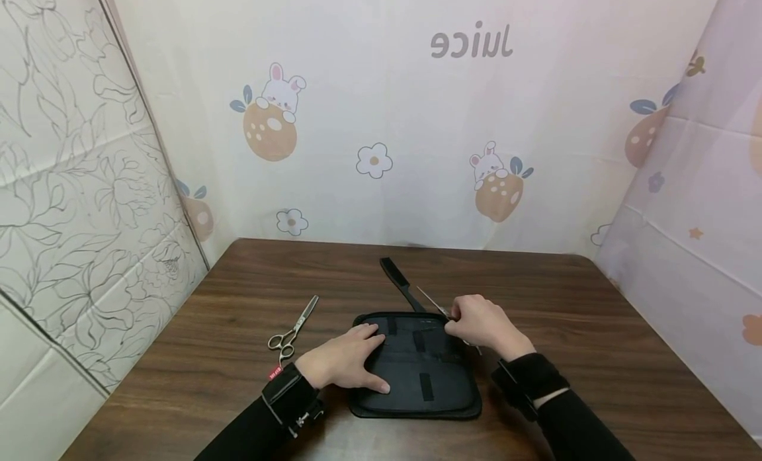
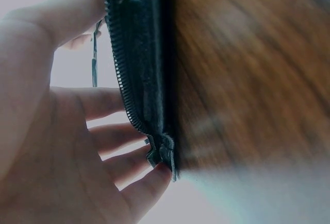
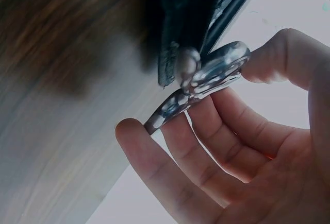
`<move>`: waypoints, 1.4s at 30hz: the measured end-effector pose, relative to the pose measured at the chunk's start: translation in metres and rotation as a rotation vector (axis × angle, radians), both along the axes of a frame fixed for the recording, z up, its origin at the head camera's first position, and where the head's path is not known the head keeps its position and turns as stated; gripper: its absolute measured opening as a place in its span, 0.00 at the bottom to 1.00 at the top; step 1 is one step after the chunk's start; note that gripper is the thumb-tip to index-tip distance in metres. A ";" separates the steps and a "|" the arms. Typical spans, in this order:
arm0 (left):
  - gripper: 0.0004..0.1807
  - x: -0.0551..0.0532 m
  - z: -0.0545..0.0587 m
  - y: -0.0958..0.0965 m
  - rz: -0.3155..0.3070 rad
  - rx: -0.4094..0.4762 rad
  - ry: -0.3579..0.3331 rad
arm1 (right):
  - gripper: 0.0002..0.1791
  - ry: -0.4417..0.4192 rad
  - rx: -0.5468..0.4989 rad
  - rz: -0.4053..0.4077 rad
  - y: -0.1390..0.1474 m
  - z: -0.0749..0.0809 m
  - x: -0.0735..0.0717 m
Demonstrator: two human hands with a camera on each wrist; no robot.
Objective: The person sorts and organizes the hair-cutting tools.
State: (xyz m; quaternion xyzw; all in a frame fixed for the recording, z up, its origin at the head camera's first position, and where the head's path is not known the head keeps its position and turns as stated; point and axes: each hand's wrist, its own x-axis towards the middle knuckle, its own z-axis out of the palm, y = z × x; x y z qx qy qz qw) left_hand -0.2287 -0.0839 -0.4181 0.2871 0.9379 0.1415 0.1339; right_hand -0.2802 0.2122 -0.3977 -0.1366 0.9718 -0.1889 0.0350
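Note:
A black zippered case (image 1: 405, 381) lies open and flat on the wooden table, with dark straps across its inside. My left hand (image 1: 351, 358) rests on the case's left side, fingers spread; the left wrist view shows the zipper edge (image 2: 121, 74) beside its fingers. At the upper right corner of the case, my right hand (image 1: 485, 325) pinches a pair of silver scissors (image 1: 433, 302). The blades point up and left past the fingers. In the right wrist view, their finger rings (image 3: 219, 69) sit between thumb and fingers, close to the case edge.
Behind the case lies a black comb (image 1: 395, 276), its handle running toward the case's top edge. Thinning scissors (image 1: 296, 325) with a red tag (image 1: 275, 372) lie left of the left hand. A printed curtain (image 1: 381, 203) hangs behind the table (image 1: 536, 282).

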 end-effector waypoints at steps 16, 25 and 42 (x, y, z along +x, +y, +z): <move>0.51 0.001 0.002 0.001 0.000 0.003 -0.001 | 0.04 0.043 -0.053 0.033 -0.013 0.007 0.010; 0.51 0.000 0.001 0.001 -0.002 -0.005 0.000 | 0.04 0.050 -0.079 0.050 -0.017 0.011 0.015; 0.51 0.000 0.002 0.002 0.005 -0.003 -0.001 | 0.05 0.054 -0.144 0.055 -0.024 0.018 0.023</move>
